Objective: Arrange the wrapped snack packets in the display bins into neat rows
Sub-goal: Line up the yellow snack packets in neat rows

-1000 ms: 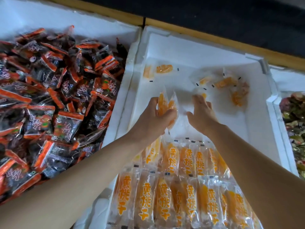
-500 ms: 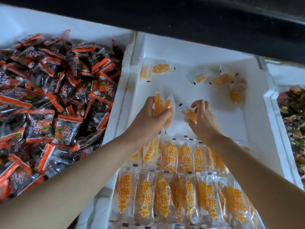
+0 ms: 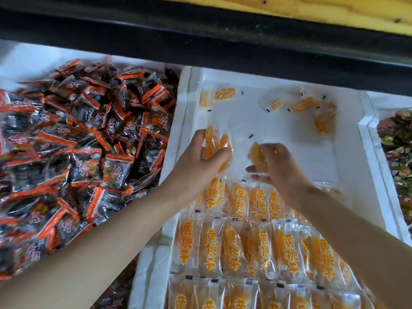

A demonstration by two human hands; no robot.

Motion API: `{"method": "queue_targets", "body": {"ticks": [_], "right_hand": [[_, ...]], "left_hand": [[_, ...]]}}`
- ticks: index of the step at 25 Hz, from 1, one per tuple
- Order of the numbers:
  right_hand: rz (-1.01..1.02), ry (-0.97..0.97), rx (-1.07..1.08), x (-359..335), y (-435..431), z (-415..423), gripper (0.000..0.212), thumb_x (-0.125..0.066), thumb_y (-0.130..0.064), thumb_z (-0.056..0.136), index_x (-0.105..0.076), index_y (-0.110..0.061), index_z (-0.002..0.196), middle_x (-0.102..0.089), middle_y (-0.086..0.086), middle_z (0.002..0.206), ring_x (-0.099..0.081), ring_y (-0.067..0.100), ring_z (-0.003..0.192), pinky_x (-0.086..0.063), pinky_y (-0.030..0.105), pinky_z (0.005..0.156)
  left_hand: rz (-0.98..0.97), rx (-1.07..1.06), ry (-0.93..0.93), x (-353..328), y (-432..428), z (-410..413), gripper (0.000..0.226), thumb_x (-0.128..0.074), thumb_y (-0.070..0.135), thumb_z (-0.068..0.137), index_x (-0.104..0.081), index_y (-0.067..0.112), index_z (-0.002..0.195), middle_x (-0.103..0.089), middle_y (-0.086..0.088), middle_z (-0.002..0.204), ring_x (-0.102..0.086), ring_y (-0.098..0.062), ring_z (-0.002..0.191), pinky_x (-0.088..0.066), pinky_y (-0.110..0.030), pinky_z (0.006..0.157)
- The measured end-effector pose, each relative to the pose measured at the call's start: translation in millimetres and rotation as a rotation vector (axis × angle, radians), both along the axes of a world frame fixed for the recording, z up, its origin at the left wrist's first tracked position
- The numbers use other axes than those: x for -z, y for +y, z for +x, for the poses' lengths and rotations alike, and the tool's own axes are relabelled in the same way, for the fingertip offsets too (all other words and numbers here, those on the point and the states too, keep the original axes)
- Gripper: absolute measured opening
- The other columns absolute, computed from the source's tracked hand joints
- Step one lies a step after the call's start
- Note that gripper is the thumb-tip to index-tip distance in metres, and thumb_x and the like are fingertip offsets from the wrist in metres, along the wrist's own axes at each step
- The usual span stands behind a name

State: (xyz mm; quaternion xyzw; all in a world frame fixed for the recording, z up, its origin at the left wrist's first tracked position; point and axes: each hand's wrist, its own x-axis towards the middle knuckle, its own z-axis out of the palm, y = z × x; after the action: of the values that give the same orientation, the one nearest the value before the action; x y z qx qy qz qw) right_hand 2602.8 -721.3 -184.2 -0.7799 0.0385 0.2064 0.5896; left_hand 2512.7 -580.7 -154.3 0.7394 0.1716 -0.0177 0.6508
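The white foam bin (image 3: 347,166) holds clear packets of orange dried peach. Neat rows of them (image 3: 252,248) fill its near half. My left hand (image 3: 200,161) grips two upright packets (image 3: 215,141) above the top row's left end. To its right, my right hand (image 3: 278,166) pinches a single packet (image 3: 256,155) just above the same row. Loose packets lie at the bin's far left (image 3: 224,94) and far right (image 3: 312,110).
A second foam bin on the left is heaped with dark packets with orange-red bands (image 3: 78,152). A third bin at the right edge holds mixed coloured sweets (image 3: 399,152). A black ledge (image 3: 223,41) and a wooden board run behind the bins.
My right hand picked a packet off the bin floor and drew it back toward the top row. My left hand kept its two packets in about the same place.
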Motion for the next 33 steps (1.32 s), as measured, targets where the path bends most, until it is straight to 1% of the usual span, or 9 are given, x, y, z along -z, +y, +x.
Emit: {"method": "queue_targets", "body": {"ticks": [3, 8, 13, 16, 20, 22, 26, 29, 33], "right_hand": [[0.152, 0.285, -0.091, -11, -13, -35, 0.016, -0.054, -0.024, 0.094, -0.056, -0.008, 0.095, -0.073, 0.004, 0.076, -0.071, 0.014, 0.073, -0.057, 0.024, 0.065], [-0.044, 0.190, -0.149, 6, -27, -59, 0.017, -0.058, -0.030, 0.091, -0.072, -0.020, 0.089, -0.068, -0.012, 0.099, -0.057, 0.002, 0.095, -0.040, 0.020, 0.076], [-0.123, 0.102, 0.037, 5, -18, -52, 0.012, -0.065, -0.019, 0.086, -0.068, -0.024, 0.075, -0.061, -0.004, 0.073, -0.053, 0.010, 0.071, -0.042, 0.022, 0.061], [-0.244, -0.017, 0.004, 10, -12, -49, 0.006, -0.069, -0.020, 0.083, -0.069, -0.022, 0.078, -0.062, -0.004, 0.064, -0.057, 0.014, 0.063, -0.051, 0.030, 0.066], [-0.445, -0.148, -0.145, 21, -5, -52, 0.022, -0.060, -0.016, 0.089, -0.065, -0.023, 0.068, -0.070, 0.004, 0.069, -0.067, 0.021, 0.063, -0.057, 0.036, 0.071], [-0.558, -0.215, -0.223, 25, -3, -51, 0.011, -0.060, -0.021, 0.089, -0.067, -0.014, 0.086, -0.072, 0.006, 0.079, -0.068, 0.023, 0.073, -0.055, 0.035, 0.074], [-0.689, -0.290, -0.270, 20, -3, -55, 0.039, -0.063, -0.031, 0.088, -0.045, -0.015, 0.119, -0.059, 0.001, 0.106, -0.060, 0.021, 0.092, -0.049, 0.034, 0.077], [-0.448, -0.363, -0.242, 0, -3, -72, 0.027, -0.053, -0.031, 0.094, -0.050, -0.017, 0.116, -0.062, -0.001, 0.103, -0.061, 0.015, 0.085, -0.051, 0.031, 0.075], [0.006, 0.006, -0.338, -23, -6, -106, 0.040, -0.059, -0.034, 0.088, -0.055, -0.021, 0.126, -0.069, -0.005, 0.104, -0.070, 0.008, 0.082, -0.056, 0.035, 0.083]], "left_hand": [[0.039, -0.014, 0.015, -6, 1, -16, 0.017, -0.054, 0.037, 0.093, -0.045, 0.047, 0.104, -0.060, 0.018, 0.087, -0.055, 0.014, 0.057, -0.041, -0.013, 0.057], [0.039, -0.042, 0.080, -8, -3, -40, 0.037, -0.053, 0.042, 0.091, -0.042, 0.042, 0.127, -0.057, 0.020, 0.089, -0.056, 0.006, 0.058, -0.043, -0.021, 0.064], [0.036, -0.056, 0.157, -5, -10, -51, 0.071, -0.053, 0.049, 0.090, -0.011, 0.045, 0.147, -0.049, 0.015, 0.128, -0.057, -0.022, 0.111, -0.043, -0.039, 0.101], [-0.007, -0.052, 0.134, -5, -13, -55, 0.053, -0.053, 0.046, 0.091, -0.024, 0.050, 0.136, -0.052, 0.022, 0.112, -0.058, -0.008, 0.082, -0.047, -0.030, 0.088], [-0.016, -0.056, 0.107, -4, -10, -59, 0.021, -0.054, 0.043, 0.092, -0.037, 0.056, 0.089, -0.055, 0.021, 0.091, -0.054, -0.006, 0.066, -0.049, -0.028, 0.078], [-0.007, -0.065, 0.097, -2, -7, -58, 0.019, -0.054, 0.044, 0.092, -0.040, 0.056, 0.092, -0.058, 0.013, 0.092, -0.055, -0.008, 0.065, -0.050, -0.032, 0.079], [-0.039, -0.060, 0.090, -3, -4, -59, 0.016, -0.053, 0.043, 0.092, -0.041, 0.053, 0.093, -0.057, 0.016, 0.087, -0.055, -0.008, 0.067, -0.047, -0.025, 0.073], [-0.040, -0.013, 0.098, -3, -5, -64, 0.023, -0.053, 0.044, 0.093, -0.036, 0.056, 0.082, -0.055, 0.016, 0.084, -0.054, -0.004, 0.061, -0.047, -0.017, 0.066], [-0.111, 0.007, 0.084, 3, -9, -67, 0.019, -0.054, 0.036, 0.094, -0.044, 0.050, 0.086, -0.061, 0.021, 0.073, -0.055, 0.000, 0.059, -0.046, -0.019, 0.060]]}}
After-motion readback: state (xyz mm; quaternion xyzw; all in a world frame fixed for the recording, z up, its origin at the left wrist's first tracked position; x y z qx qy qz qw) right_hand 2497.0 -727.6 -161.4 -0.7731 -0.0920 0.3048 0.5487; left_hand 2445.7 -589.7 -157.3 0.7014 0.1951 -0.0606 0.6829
